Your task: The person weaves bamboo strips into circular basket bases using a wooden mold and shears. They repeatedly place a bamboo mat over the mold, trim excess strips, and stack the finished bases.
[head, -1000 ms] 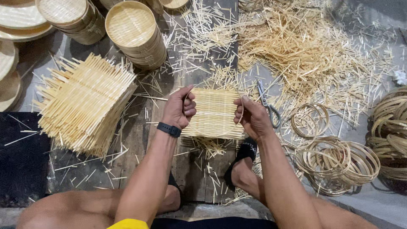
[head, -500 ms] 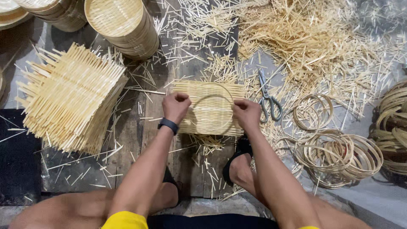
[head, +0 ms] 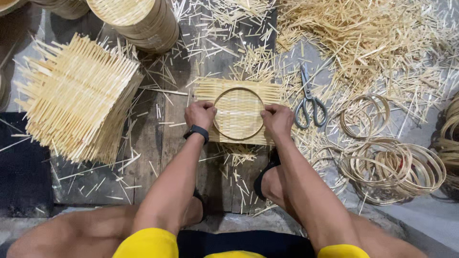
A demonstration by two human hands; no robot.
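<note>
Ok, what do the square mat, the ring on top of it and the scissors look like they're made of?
The woven mat looks like thin, pale bamboo or similar splints, unfinished, with loose ends sticking out. The ring pressed onto it by the left hand and right hand seems a bent strip of the same material. The scissors look like dull grey metal throughout.

Mat [head: 239, 112] lowered flat; ring [head: 238, 113] now pressed on it.

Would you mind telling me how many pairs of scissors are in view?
1. The scissors lie on the floor just beyond the right hand, beside the woven mat; others may be hidden under the bamboo scraps.
</note>
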